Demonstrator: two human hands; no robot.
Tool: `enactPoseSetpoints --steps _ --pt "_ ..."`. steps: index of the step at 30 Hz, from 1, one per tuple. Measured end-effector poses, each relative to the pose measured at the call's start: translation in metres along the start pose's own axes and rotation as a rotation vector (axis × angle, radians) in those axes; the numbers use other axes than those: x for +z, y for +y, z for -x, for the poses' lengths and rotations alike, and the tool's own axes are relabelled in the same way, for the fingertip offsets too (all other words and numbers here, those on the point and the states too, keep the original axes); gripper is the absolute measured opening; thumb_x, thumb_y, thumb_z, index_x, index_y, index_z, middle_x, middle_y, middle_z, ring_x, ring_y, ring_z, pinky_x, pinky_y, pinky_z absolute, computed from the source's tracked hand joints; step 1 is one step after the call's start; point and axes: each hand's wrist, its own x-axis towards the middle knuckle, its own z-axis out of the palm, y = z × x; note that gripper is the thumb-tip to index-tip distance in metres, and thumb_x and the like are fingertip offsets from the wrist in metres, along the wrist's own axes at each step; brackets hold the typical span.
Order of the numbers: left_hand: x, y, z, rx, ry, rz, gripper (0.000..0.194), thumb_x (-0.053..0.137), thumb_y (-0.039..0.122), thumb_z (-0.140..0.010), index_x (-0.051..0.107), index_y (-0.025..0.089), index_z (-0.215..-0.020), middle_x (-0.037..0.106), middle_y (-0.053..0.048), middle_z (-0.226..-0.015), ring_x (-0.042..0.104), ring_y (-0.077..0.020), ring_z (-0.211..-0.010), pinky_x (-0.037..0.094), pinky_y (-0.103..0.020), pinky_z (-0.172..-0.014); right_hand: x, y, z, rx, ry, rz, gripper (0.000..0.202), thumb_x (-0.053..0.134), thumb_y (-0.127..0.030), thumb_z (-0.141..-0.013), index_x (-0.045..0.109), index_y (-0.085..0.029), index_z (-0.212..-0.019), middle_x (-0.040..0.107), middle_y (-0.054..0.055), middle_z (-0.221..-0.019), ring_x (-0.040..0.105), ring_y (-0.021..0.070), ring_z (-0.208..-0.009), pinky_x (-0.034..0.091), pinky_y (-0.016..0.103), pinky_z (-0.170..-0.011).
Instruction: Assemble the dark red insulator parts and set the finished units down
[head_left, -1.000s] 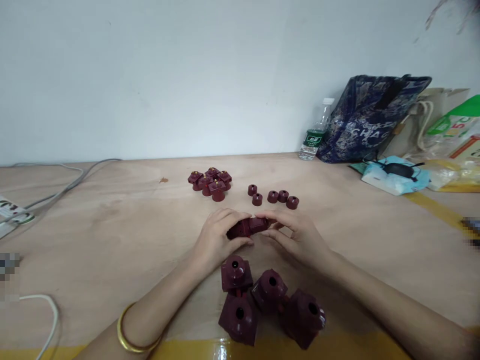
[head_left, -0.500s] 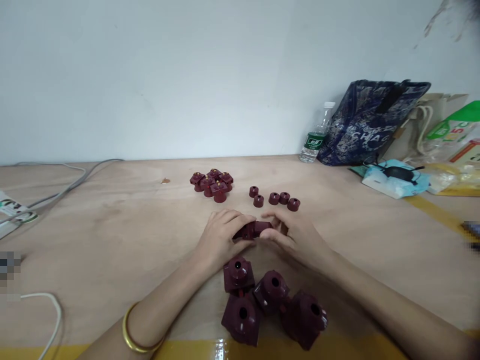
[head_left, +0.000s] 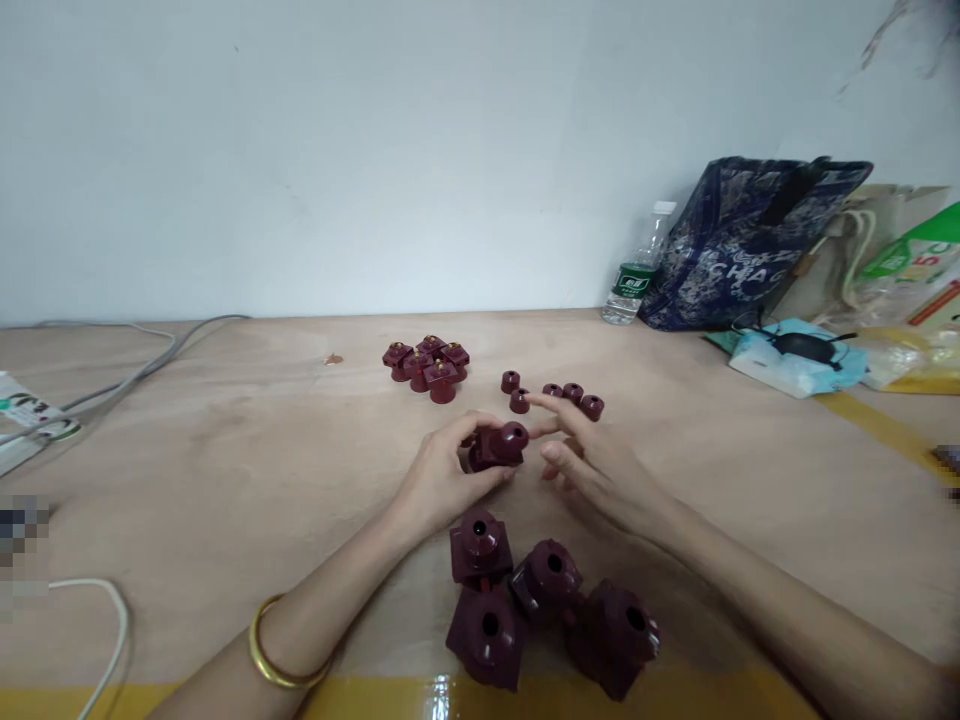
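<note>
My left hand (head_left: 444,474) grips a glossy maroon plastic part (head_left: 499,446) with a squarish body and a rounded end with a dark hole, turned up and to the right. My right hand (head_left: 592,448) is just right of it, fingers apart and holding nothing; whether a fingertip touches the part I cannot tell. Several larger maroon parts (head_left: 484,632) of similar shape stand close together in front of my hands, round holed ends up. Beyond my right hand lie several small maroon caps (head_left: 510,381), some partly hidden by its fingers.
Farther back is a cluster of maroon parts (head_left: 441,378) with brass-coloured tips. A water bottle (head_left: 631,280), a dark patterned bag (head_left: 739,250) and a light-blue packet (head_left: 796,358) stand at the back right. Grey cables (head_left: 169,350) run along the left of the wooden table (head_left: 225,440).
The maroon part in my left hand has turned from lying sideways to showing its holed round end. My right hand has come off its end and opened slightly to the right.
</note>
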Motion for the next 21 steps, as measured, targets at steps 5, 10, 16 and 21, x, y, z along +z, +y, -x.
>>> enactPoseSetpoints --steps 5,10,16,21 --pt "-0.002 0.004 -0.001 -0.266 -0.325 0.532 0.045 0.081 0.032 -0.063 0.057 0.019 -0.099 0.067 -0.006 -0.103 0.062 -0.0224 -0.102 0.048 -0.036 -0.09 -0.013 0.027 -0.009 0.102 0.105 0.009 0.04 0.049 -0.044 -0.089 0.05 -0.019 -0.121 0.065 0.006 -0.093 0.064 0.0151 -0.06 0.051 0.029 -0.058" --pt "-0.01 0.008 0.001 -0.261 -0.517 0.593 0.067 0.029 0.068 -0.086 0.069 0.015 -0.097 0.07 -0.012 -0.104 0.062 -0.0252 -0.104 0.041 -0.042 -0.1 -0.01 0.049 -0.014 0.106 0.086 0.041 0.031 0.044 -0.038 -0.091 0.054 -0.021 -0.115 0.064 0.002 -0.079 0.063 0.0158 -0.057 0.049 0.028 -0.053" --pt "-0.028 -0.007 -0.021 -0.152 0.038 -0.125 0.05 0.049 0.058 -0.083 0.065 0.018 -0.108 0.068 -0.009 -0.092 0.063 -0.0224 -0.082 0.049 -0.037 -0.079 0.005 0.045 -0.035 -0.111 0.16 0.354 0.034 0.041 -0.023 -0.091 0.055 -0.02 -0.122 0.061 0.011 -0.12 0.064 0.023 -0.095 0.05 0.038 -0.084" --pt "-0.043 -0.038 -0.047 -0.133 0.425 -0.602 0.046 0.061 0.047 -0.079 0.057 0.022 -0.117 0.057 -0.011 -0.112 0.059 -0.0272 -0.093 0.046 -0.043 -0.081 0.014 0.038 -0.042 -0.09 0.054 0.547 0.042 0.038 -0.015 -0.092 0.049 -0.018 -0.132 0.053 0.014 -0.131 0.058 0.0263 -0.108 0.048 0.04 -0.087"
